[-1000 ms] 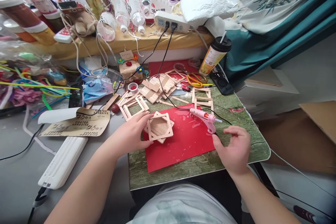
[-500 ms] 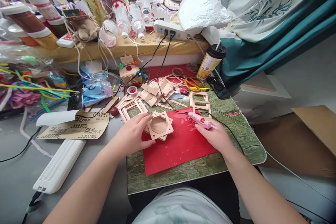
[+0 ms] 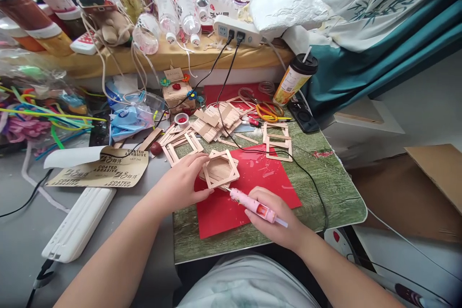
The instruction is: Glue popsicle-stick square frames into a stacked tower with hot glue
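My left hand (image 3: 185, 179) grips the left edge of a small box of stacked craft sticks (image 3: 219, 184), its square layers turned against each other around a hollow middle. The box rests on a red sheet (image 3: 249, 211). In my right hand (image 3: 276, 214) is a pink hot glue gun (image 3: 252, 203), fingers wrapped round it, a clear glue stick poking from its back end. Its nozzle points at the lower right edge of the box, at or very near the wood. Square stick frames (image 3: 277, 142) lie at the right, and another stick frame (image 3: 184, 147) lies left of the box.
Loose craft sticks (image 3: 216, 122) are heaped behind the red sheet, near orange-handled scissors (image 3: 269, 111). A lidded drink cup (image 3: 295, 79) stands at the back right. A black cord (image 3: 306, 168) crosses the board from the power strip (image 3: 236, 31). Sandpaper (image 3: 108, 171) lies left.
My right hand has brought the glue gun down and left, from the sheet's right side to the box's lower edge. My left hand stays on the box. The view has shifted slightly.
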Motion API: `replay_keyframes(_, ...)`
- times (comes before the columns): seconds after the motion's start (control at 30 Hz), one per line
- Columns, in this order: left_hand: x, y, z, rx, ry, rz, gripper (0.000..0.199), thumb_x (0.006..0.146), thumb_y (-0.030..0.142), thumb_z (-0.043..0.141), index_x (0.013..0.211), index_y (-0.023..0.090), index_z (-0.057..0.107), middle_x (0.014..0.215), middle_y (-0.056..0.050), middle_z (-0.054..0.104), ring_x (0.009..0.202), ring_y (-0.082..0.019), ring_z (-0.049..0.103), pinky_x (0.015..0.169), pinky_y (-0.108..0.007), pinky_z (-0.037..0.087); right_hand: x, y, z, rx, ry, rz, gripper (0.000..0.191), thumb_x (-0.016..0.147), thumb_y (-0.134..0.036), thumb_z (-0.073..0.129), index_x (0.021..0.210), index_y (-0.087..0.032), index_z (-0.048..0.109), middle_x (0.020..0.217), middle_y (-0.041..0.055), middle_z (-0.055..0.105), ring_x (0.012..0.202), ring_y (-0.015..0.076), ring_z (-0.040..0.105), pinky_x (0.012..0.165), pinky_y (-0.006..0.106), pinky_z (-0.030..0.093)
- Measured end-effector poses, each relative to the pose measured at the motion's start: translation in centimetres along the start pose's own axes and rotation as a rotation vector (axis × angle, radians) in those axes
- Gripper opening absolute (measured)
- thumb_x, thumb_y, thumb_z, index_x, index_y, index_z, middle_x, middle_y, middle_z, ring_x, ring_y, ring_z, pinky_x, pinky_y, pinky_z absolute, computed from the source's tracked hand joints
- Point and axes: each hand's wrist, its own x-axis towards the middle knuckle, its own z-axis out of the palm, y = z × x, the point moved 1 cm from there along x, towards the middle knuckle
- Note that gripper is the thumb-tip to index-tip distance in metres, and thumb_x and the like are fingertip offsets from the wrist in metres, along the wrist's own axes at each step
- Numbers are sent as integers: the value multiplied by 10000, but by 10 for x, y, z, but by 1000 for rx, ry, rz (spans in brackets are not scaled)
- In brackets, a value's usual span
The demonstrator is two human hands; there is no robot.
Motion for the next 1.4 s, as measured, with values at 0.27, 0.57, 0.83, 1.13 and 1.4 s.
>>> replay_keyframes(0.27,0,0,1,-1,0,0,724,919,458,774,1544,233,484,1605,-179,565,1490,-389,558,1208,-557,519,4,1,10,14,15,57,301,1018,-188,635,804,-251,431,832,-21,489,716,162,488,671,323,383)
replay_keyframes(0.57,-1,-2,2,3,-10,-5,759,910,443,791,1560,218,467,1598,-176,565,1496,-371,546,1227,-539,507,7,5,15,19,14,83,298,1031,-223,616,793,-248,438,828,-15,490,725,170,498,677,337,390)
replay_keyframes(0.83,-2,-3,2,-9,-11,-8,760,907,438,787,1563,225,471,1597,-177,565,1494,-379,548,1224,-547,507,8,11,17,-7,34,66,304,999,-187,622,779,-250,423,802,-20,479,709,169,493,665,336,370)
replay_keyframes(1.13,-1,-4,3,-3,-13,-6,777,907,494,788,1563,226,470,1606,-186,556,1496,-394,545,1215,-558,511,8,11,18,-38,35,94,362,981,-189,633,758,-253,356,764,-37,435,662,151,453,630,320,340)
replay_keyframes(1.4,-1,-4,2,7,-21,-11,762,916,483,779,1561,231,461,1599,-187,563,1491,-394,550,1208,-560,516,10,11,16,-70,29,86,374,955,-179,633,751,-255,328,743,-42,415,652,149,428,619,315,315)
